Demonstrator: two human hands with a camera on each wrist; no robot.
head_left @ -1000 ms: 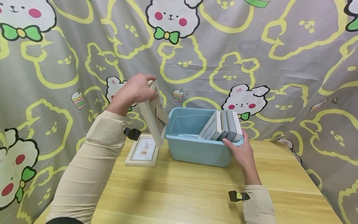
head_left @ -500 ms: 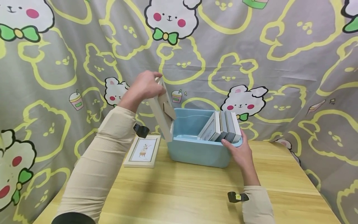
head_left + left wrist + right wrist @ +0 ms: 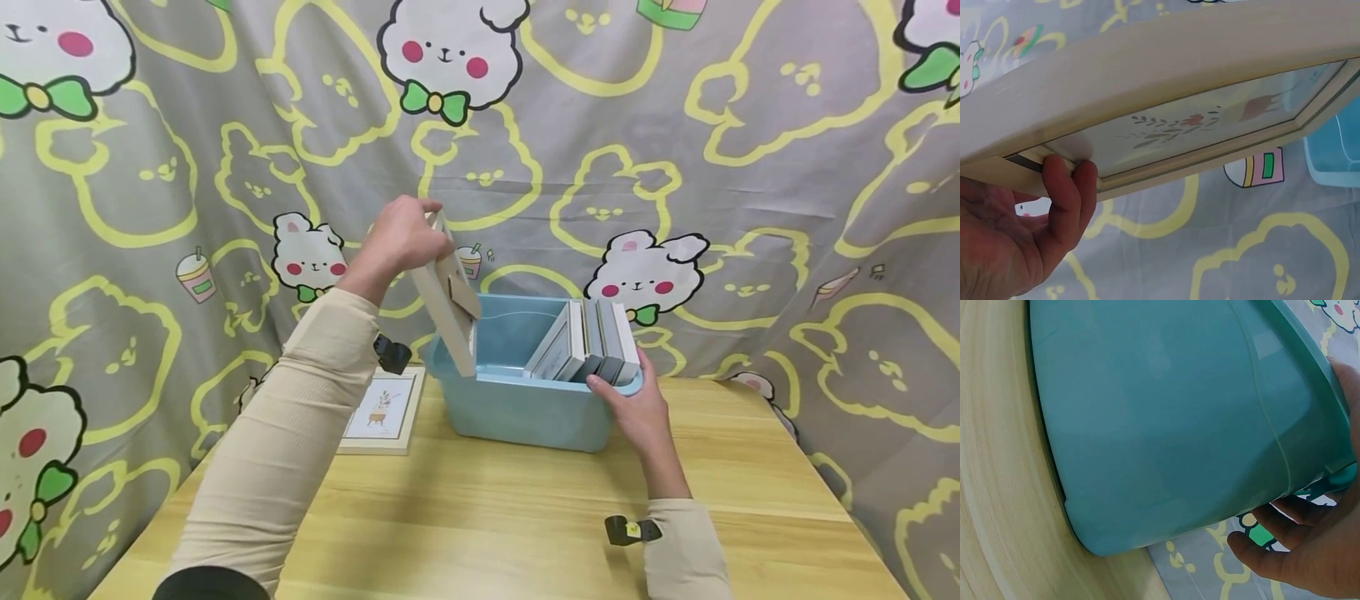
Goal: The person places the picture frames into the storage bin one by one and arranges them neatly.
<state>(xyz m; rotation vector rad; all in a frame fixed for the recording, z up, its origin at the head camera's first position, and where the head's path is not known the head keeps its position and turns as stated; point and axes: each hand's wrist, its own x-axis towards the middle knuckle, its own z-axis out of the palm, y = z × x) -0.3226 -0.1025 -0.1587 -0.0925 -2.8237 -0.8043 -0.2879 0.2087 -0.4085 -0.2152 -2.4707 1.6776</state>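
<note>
In the head view, my left hand (image 3: 408, 236) grips the upper end of a cream picture frame (image 3: 442, 312), tilted over the left end of a blue plastic bin (image 3: 525, 417). Its backing and stand flap face right. The left wrist view shows the plant print (image 3: 1179, 128) behind the glass, with fingertips (image 3: 1063, 187) curled on the border. My right hand (image 3: 641, 412) holds the bin's right end at the rim, thumb near the front. Several picture frames (image 3: 600, 346) lean upright inside at that end. Whether the held frame touches the rim, I cannot tell.
Another cream frame (image 3: 382, 408) with a potted-plant print lies face up on the wooden table (image 3: 480, 517), left of the bin and partly behind my left sleeve. A patterned cloth (image 3: 480, 192) hangs close behind the table.
My left hand has carried the picture frame rightward, from beside the bin to over its left end. My right hand stays on the bin's right rim.
</note>
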